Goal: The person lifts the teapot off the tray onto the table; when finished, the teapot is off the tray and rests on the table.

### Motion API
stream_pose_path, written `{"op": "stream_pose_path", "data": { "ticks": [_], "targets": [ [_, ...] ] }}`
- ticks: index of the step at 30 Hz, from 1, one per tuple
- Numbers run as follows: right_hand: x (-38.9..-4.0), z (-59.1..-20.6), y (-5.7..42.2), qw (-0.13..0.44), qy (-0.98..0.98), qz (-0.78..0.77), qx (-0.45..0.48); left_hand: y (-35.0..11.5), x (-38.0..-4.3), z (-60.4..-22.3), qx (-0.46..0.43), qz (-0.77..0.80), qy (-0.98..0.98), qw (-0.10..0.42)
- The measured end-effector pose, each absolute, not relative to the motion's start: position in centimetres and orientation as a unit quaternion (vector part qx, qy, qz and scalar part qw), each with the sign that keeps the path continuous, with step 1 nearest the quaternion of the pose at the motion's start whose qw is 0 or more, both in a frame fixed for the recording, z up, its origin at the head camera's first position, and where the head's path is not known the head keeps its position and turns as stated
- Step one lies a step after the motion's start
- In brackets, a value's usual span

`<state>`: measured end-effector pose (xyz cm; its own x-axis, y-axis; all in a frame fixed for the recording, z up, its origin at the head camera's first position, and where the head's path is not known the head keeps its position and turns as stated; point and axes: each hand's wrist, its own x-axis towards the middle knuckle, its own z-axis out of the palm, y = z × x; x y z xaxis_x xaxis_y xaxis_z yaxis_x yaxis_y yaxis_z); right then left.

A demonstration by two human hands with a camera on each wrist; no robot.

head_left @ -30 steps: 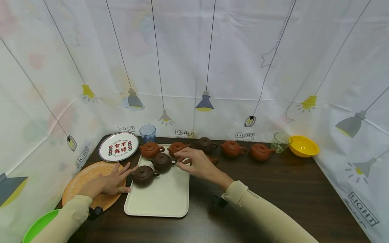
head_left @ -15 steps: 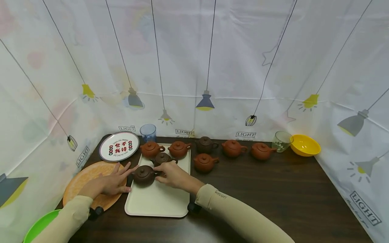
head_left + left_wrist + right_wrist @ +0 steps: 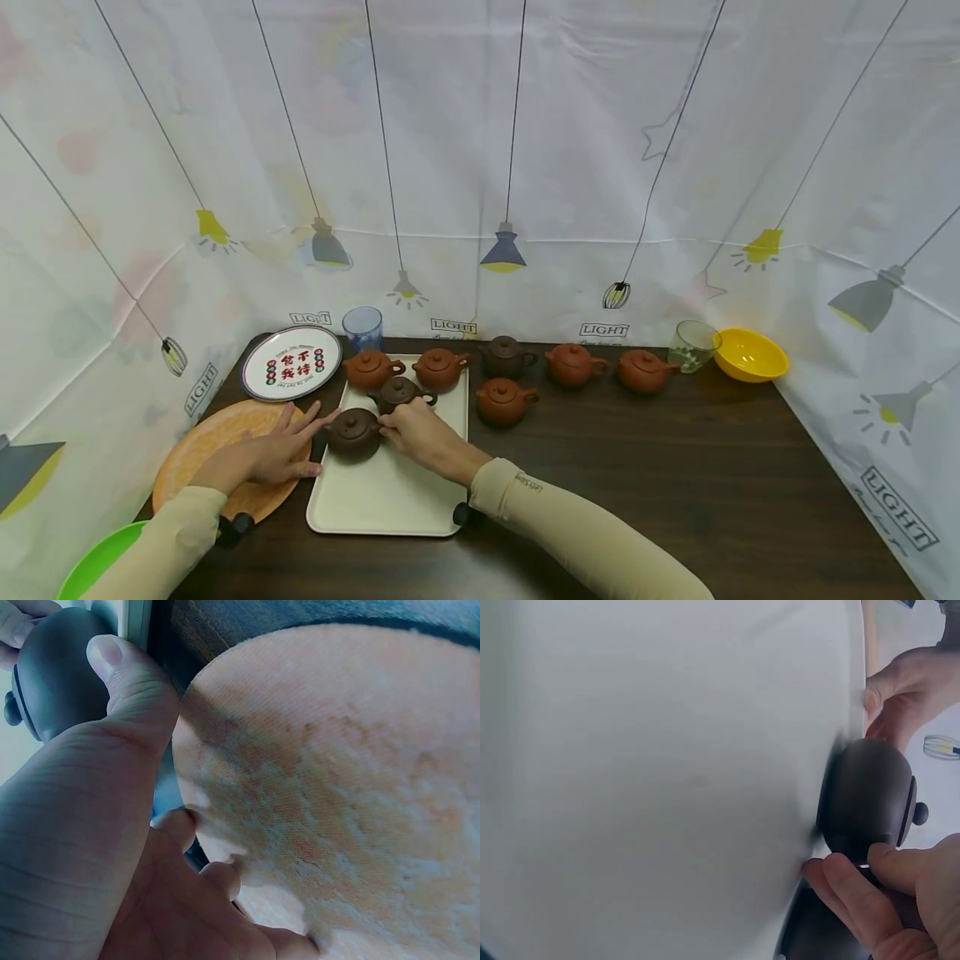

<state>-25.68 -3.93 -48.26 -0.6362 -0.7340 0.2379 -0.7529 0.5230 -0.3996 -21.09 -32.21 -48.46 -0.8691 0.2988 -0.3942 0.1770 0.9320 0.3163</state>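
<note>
On the cream tray [image 3: 390, 500] sits a dark brown teapot [image 3: 352, 435], upright near the left rim. My right hand [image 3: 426, 437] pinches its handle between thumb and fingers, as the right wrist view shows, partly hiding a second dark brown teapot [image 3: 397, 392] just behind. Two reddish-brown teapots, one at the left [image 3: 369, 369] and one at the right [image 3: 441, 367], stand at the tray's far end. My left hand [image 3: 262, 454] lies with fingers spread over the round orange mat [image 3: 337, 765], its thumb [image 3: 135, 682] by the tray's left edge and its fingertips near the front teapot's spout.
Right of the tray stand a dark teapot [image 3: 506, 358] and three reddish ones [image 3: 504, 402]. A greenish glass [image 3: 693, 346] and yellow bowl [image 3: 750, 357] are at far right. A white plate [image 3: 292, 364], blue glass [image 3: 363, 329] and green bowl [image 3: 97, 558] are on the left.
My right hand has come down and left from the tray's far right edge to the front dark teapot and taken its handle. The left hand has stayed put.
</note>
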Motion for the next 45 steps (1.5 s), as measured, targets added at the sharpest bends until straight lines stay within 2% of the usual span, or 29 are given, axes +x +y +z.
{"op": "stream_pose_path", "data": {
  "ticks": [6,21,30,36,45],
  "targets": [
    [-25.6,-48.6,-3.5,0.035,-0.869,0.235,0.434,-32.1,-20.9,-48.4,0.129,0.148,0.955,0.224],
    [-25.3,-46.1,1.8,-0.013,-0.856,0.282,0.433,-32.2,-20.6,-48.8,0.134,0.168,0.953,0.215],
    [-25.9,-42.0,7.5,0.060,-0.855,0.280,0.432,-32.2,-20.6,-48.4,0.132,0.166,0.953,0.217],
    [-26.8,-41.1,12.1,0.105,-0.858,0.285,0.414,-32.3,-20.7,-48.5,0.132,0.162,0.953,0.218],
    [-27.4,-41.6,19.0,0.114,-0.899,0.265,0.328,-32.3,-20.9,-48.4,0.140,0.163,0.951,0.223]
  ]
}}
